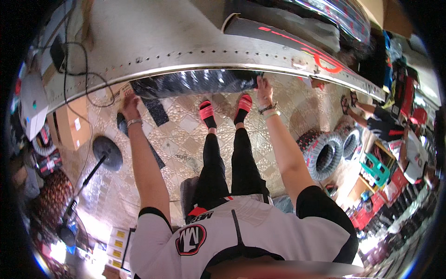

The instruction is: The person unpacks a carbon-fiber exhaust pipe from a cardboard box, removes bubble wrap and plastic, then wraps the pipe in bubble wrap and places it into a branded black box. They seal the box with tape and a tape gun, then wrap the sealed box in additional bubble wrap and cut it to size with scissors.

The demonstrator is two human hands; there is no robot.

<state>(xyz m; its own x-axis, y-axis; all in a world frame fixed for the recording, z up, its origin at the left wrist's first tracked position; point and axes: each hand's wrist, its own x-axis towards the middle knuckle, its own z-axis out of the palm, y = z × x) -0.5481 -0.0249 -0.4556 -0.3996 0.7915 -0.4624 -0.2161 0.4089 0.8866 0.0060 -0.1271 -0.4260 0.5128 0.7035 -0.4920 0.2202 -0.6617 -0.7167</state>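
Note:
A long black package wrapped in shiny plastic [195, 84] lies crosswise in front of me, just under the near edge of the metal table. At its left end is my left hand [130, 106], fingers curled against the end. My right hand [265, 93] grips the opposite end, thumb and fingers closed around the corner. The table edge hides the package's far side. Both arms reach forward, and I wear a band or bracelet on each wrist.
The metal table [167, 46] has a perforated edge and bears a long black box [283, 39]. A cardboard box [72, 123] and a round-based stand [108, 153] are at left. Tyres [325, 156], a green plastic stool [375, 169] and another person [385, 123] are at right.

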